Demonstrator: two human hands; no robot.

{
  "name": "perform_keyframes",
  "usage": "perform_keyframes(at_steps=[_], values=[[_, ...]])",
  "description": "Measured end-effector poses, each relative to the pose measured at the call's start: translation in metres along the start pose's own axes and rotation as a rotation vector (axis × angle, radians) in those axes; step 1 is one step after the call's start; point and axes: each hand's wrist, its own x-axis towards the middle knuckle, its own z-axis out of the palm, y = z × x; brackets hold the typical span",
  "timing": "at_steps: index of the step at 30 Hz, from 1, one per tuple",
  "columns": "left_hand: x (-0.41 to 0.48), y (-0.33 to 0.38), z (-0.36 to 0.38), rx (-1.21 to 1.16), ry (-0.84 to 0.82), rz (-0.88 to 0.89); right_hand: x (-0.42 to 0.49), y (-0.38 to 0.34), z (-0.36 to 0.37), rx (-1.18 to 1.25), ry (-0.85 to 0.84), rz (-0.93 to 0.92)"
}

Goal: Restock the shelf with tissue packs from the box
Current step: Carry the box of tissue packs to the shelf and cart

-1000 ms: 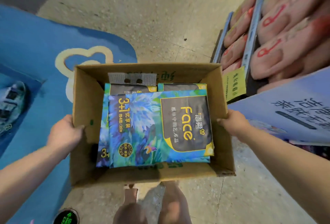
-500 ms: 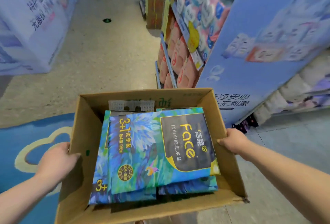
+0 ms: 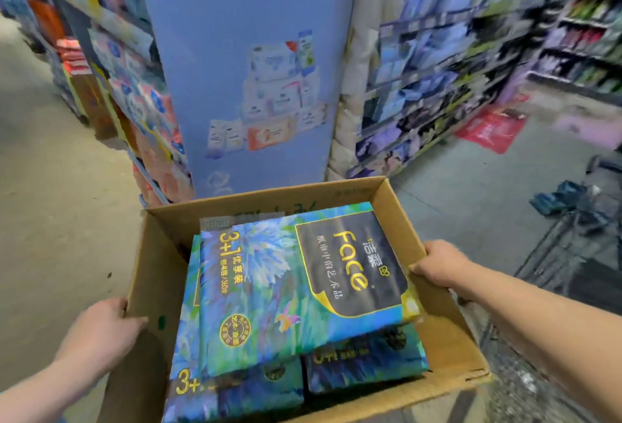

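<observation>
Two grips hold the box (image 3: 151, 271) aloft: your left grip (image 3: 101, 331) and right grip (image 3: 441, 262) curl over its side walls. Tissue packs (image 3: 286, 288) lie stacked inside. You seem mid-carry; next, set it down by the shelf (image 3: 437, 85).

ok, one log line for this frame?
cardboard box: held | tissue packs: stacked inside | left hand: grips left wall | right hand: grips right wall | shelves: ahead, blurred
</observation>
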Motion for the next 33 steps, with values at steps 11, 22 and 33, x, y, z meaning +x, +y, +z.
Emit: perform_keyframes(at_steps=[11, 22, 33], values=[[0.006, 0.252, 0.069, 0.044, -0.044, 0.409, 0.015, 0.178, -0.127, 0.095, 0.223, 0.311], [-0.012, 0.449, 0.130, 0.134, -0.114, 0.807, -0.018, 0.295, -0.184, 0.252, 0.329, 0.635], [-0.016, 0.640, 0.230, 0.223, -0.346, 1.226, -0.057, 0.338, -0.189, 0.341, 0.474, 1.047]])
